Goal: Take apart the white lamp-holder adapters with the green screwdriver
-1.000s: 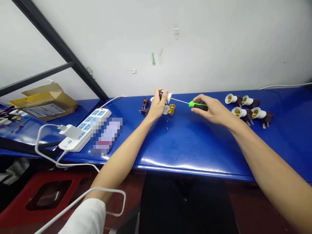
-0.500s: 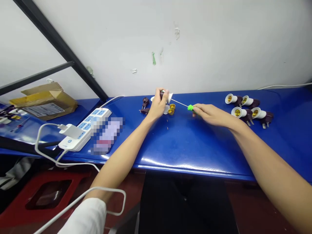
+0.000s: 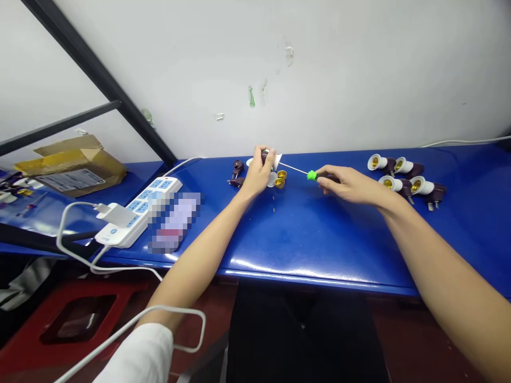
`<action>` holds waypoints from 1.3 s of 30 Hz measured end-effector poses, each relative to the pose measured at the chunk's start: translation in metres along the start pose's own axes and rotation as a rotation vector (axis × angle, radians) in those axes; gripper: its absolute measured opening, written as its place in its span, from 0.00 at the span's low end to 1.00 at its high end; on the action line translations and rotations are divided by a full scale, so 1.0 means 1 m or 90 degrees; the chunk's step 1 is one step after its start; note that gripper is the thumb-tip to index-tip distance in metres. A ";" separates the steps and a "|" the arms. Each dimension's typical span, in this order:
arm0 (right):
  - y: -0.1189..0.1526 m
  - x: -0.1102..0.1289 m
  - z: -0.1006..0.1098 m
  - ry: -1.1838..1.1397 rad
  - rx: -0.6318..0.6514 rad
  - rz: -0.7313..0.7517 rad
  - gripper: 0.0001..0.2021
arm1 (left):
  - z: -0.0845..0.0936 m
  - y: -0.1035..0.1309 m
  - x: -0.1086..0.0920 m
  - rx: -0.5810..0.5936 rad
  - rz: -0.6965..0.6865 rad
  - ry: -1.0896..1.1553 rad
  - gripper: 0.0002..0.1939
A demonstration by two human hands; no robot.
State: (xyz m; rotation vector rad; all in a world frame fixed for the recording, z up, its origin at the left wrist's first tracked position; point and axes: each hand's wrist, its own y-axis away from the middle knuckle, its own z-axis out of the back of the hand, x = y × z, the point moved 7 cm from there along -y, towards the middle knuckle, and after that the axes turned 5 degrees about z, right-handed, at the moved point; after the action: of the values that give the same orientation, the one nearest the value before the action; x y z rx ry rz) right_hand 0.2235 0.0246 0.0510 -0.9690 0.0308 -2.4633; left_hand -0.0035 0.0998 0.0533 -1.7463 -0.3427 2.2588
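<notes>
My left hand [image 3: 261, 167] is closed around a lamp socket [image 3: 278, 160], its white flared end facing right and its dark brown plug body mostly covered by my fingers. My right hand [image 3: 339, 182] grips the green and black handle of a screwdriver [image 3: 312, 175]. The thin shaft runs left and its tip goes into the socket's open end. Just below my left hand lie gold metal shells [image 3: 280, 182] and a pale round piece [image 3: 272, 179]. Two tiny screws [image 3: 273, 209] rest nearer the table edge. Dark brown plug parts [image 3: 237, 173] lie left of my left hand.
Several assembled lamp sockets with plugs [image 3: 423, 185] stand on the right of the blue table [image 3: 303, 244]. At left are a white power strip [image 3: 139, 213] with a charger, a blurred phone [image 3: 175, 223] and a torn cardboard box [image 3: 75, 167]. A white cable [image 3: 179, 309] crosses my left forearm.
My right hand's fingers have shifted on the screwdriver handle, with the fingers now less wrapped beneath it. My left hand and the lamp socket have stayed nearly still.
</notes>
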 end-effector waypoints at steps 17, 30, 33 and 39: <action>-0.004 -0.003 0.007 0.001 -0.142 0.025 0.15 | 0.002 -0.007 0.002 0.015 -0.018 -0.025 0.19; -0.005 -0.002 0.004 0.031 -0.124 0.045 0.18 | 0.006 -0.008 0.002 -0.007 -0.032 -0.027 0.28; -0.006 0.000 -0.001 0.029 -0.093 0.053 0.19 | 0.007 -0.009 0.003 -0.010 -0.028 -0.025 0.28; -0.004 -0.001 0.005 0.039 -0.168 0.063 0.15 | 0.006 -0.007 0.004 0.006 -0.003 -0.022 0.26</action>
State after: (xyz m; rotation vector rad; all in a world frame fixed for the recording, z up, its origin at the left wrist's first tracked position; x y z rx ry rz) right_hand 0.2259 0.0300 0.0551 -0.9729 0.4231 -2.4371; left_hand -0.0093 0.1077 0.0539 -1.7028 -0.3411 2.2857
